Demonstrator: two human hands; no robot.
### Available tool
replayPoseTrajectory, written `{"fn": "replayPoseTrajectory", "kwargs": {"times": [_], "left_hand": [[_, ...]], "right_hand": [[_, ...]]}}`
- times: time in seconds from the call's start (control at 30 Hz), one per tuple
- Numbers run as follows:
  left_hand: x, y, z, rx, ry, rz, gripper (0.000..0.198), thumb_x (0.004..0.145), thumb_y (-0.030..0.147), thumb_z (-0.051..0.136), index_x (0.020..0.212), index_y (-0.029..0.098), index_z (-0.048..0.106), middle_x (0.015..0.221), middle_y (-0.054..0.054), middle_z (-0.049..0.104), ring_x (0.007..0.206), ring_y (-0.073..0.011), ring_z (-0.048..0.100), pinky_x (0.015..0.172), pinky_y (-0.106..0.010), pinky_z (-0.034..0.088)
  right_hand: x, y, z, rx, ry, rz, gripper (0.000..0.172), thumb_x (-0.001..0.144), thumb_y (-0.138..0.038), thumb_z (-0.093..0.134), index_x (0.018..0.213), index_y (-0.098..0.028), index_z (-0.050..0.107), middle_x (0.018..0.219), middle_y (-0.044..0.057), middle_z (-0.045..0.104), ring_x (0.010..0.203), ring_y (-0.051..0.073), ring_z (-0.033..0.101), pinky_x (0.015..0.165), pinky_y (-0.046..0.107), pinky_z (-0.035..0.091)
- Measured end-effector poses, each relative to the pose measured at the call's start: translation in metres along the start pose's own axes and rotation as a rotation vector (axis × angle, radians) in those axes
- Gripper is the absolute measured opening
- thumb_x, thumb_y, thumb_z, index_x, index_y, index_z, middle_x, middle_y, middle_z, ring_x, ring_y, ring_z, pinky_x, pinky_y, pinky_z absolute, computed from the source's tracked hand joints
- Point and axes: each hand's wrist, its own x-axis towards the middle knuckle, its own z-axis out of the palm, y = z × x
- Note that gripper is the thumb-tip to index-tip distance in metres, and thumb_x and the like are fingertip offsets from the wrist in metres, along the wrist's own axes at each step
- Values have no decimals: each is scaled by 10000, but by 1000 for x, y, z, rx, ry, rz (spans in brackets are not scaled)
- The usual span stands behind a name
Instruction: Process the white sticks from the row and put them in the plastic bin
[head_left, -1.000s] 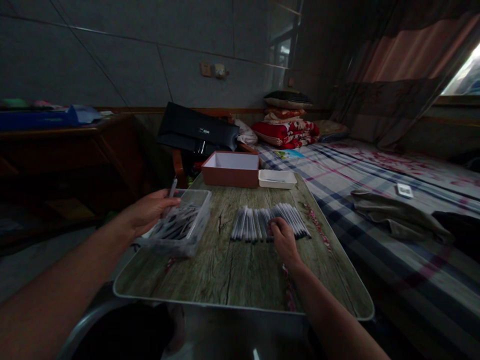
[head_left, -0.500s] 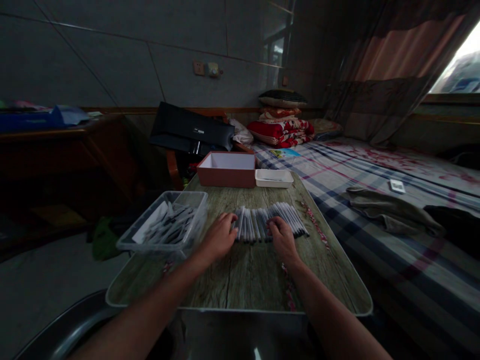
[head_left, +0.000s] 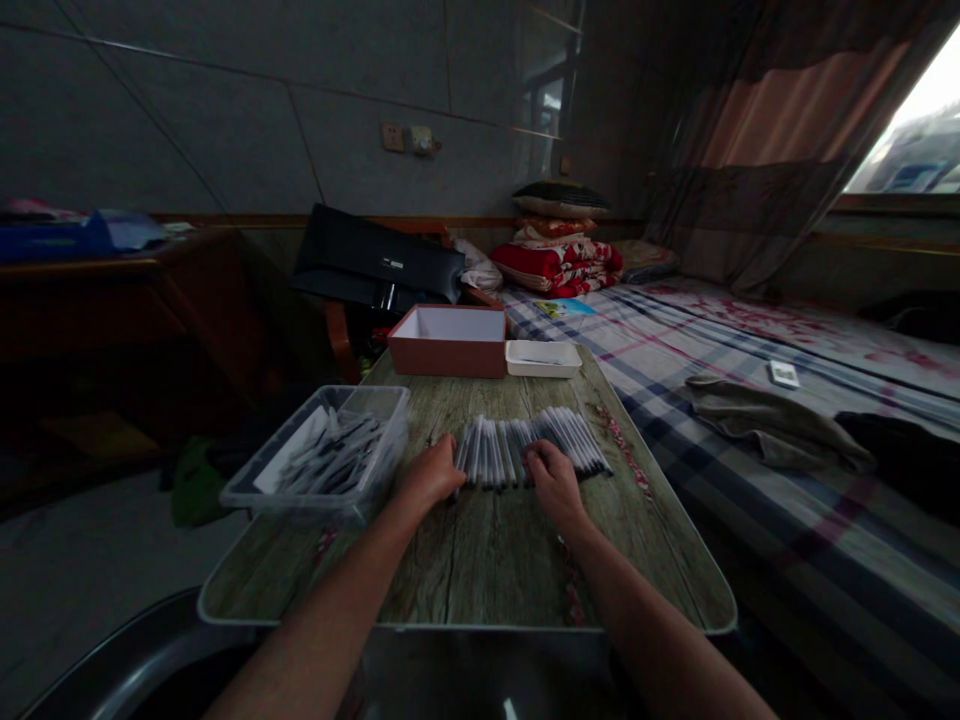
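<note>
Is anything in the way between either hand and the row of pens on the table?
Nothing visible. The left hand rests against the left end of the row of pens, and the right hand lies on its near edge around the middle. The clear bin stands apart to the left, on the table.

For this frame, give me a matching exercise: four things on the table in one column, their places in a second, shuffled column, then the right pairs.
Column one
1. clear bin
2. reddish box
3. white tray
4. row of pens

Column two
A. middle of the table, touched by the left hand and the right hand
B. far edge, open, white inside
C. left edge, loose pens inside
D. just right of the reddish box

Pairs: 1-C, 2-B, 3-D, 4-A
</note>
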Motion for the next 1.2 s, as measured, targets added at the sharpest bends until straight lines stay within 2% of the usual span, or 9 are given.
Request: {"fn": "replayPoseTrajectory", "kwargs": {"times": [0.2,0.37,0.53,0.63,0.77,0.9,1.0,1.1,1.2], "left_hand": [[-1,-12,5,-90,-10,26,311,670,173,666,960,182,554,770,-64,662,774,-252,635,644,-300,373],[-11,-15,-1,-607,33,-6,376,666,232,714,1007,168,569,640,36,571,626,-171,580,595,-268,382],[-39,15,-3,-1378,-80,-24,372,638,307,785,932,162,608,759,-11,672,669,-132,613,635,-241,442],[-49,30,2,-1514,-91,-23,350,628,300,805,886,165,610,779,-18,692,661,-132,620,646,-249,467],[-50,32,7,-1501,-97,48,268,692,323,757,858,166,617,731,2,661,643,-125,600,657,-251,472],[-48,24,4,-1330,-203,109,226,801,343,647,921,152,642,516,40,546,534,-99,521,598,-215,414],[-50,19,-3,-1232,-426,112,345,788,292,642,1106,170,586,424,92,460,401,-85,403,518,-221,369],[-52,17,-12,-1299,-535,80,387,762,260,672,1126,185,564,446,99,459,403,-81,406,565,-246,423],[-51,14,-17,-1473,-582,49,338,788,371,664,1044,160,600,520,29,542,541,-132,546,634,-274,462]], "right_hand": [[-1,0,2,-16,-25,-27,175,846,-280,473,766,-180,593,675,2,580,613,151,504,580,257,371],[-2,-5,6,-11,-74,-52,196,861,-311,483,782,-181,606,686,7,576,638,148,513,593,249,383],[-10,-12,14,296,-454,95,414,886,-548,461,807,-176,624,668,10,590,529,115,498,492,226,381],[-15,-16,17,501,-607,260,493,856,-637,472,833,-167,618,649,8,595,455,95,479,417,207,350],[-16,-14,18,495,-574,305,444,875,-576,480,839,-152,608,670,19,602,458,91,490,390,189,343],[-9,-9,13,156,-217,21,342,866,-364,506,1133,-160,569,972,96,630,708,156,592,556,264,495],[-6,-12,7,-207,8,-354,652,781,-194,560,1404,-164,368,1362,178,451,1241,291,447,986,481,420],[-6,-18,3,-450,-158,-575,559,809,-105,508,1357,-203,460,1290,139,527,1284,301,397,1094,541,251],[-7,-19,5,-465,-307,-570,345,888,-106,420,1178,-185,589,1015,117,627,1013,258,535,952,449,402]]}}
